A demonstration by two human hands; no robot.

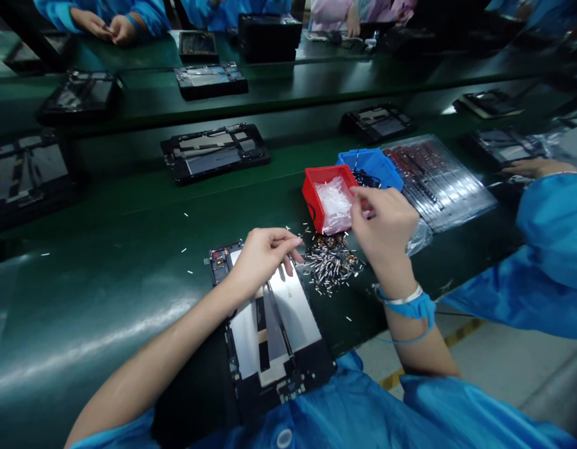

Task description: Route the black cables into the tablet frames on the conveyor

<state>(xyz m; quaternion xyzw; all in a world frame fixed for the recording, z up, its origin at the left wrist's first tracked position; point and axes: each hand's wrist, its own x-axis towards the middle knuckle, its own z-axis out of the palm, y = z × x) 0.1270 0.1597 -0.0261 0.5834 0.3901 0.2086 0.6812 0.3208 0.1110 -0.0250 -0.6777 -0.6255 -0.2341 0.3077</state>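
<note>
Left hand spread over an opened tablet, right hand with fingertips pressed together at a red bin, metal pins heaped beside the tablet

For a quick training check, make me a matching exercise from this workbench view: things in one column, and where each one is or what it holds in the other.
1. red plastic bin
2. blue plastic bin
3. left hand
4. blue wristband

A. around the right wrist
B. holds dark wiry parts
C. holds clear plastic pieces
D. rests over a tablet assembly

Pairs: 1C, 2B, 3D, 4A
</note>
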